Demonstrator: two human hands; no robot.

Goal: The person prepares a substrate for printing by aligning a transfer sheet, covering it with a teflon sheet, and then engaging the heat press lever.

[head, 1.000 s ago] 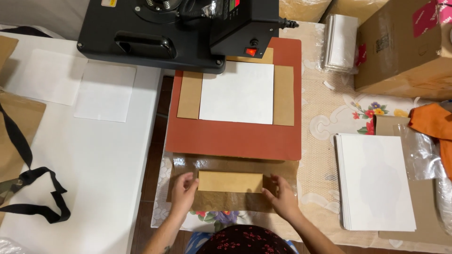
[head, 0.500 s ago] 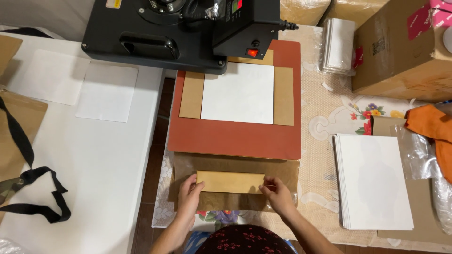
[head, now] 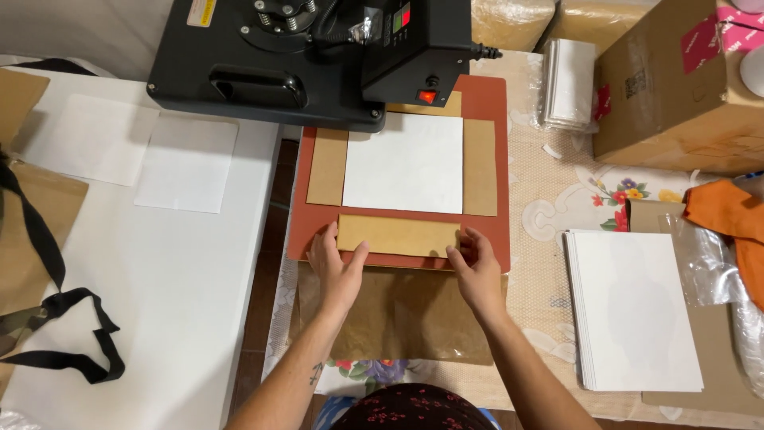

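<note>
A brown cardboard strip (head: 398,235) lies flat on the red mat (head: 485,103) of the heat press, just below a white sheet (head: 403,162). My left hand (head: 336,264) holds the strip's left end and my right hand (head: 471,267) holds its right end. Two more cardboard strips flank the white sheet: one on the left (head: 327,167), one on the right (head: 480,167). Under my wrists lies a larger brown cardboard sheet (head: 398,314).
The black heat press (head: 310,56) stands at the back. A stack of white sheets (head: 633,306) lies to the right, near cardboard boxes (head: 676,87) and orange cloth (head: 728,211). On the left are a white table (head: 159,279), paper sheets (head: 187,163) and a black strap (head: 60,306).
Both hands have slid the cardboard strip away from me, off the larger cardboard sheet and onto the red mat's near edge, below the white sheet.
</note>
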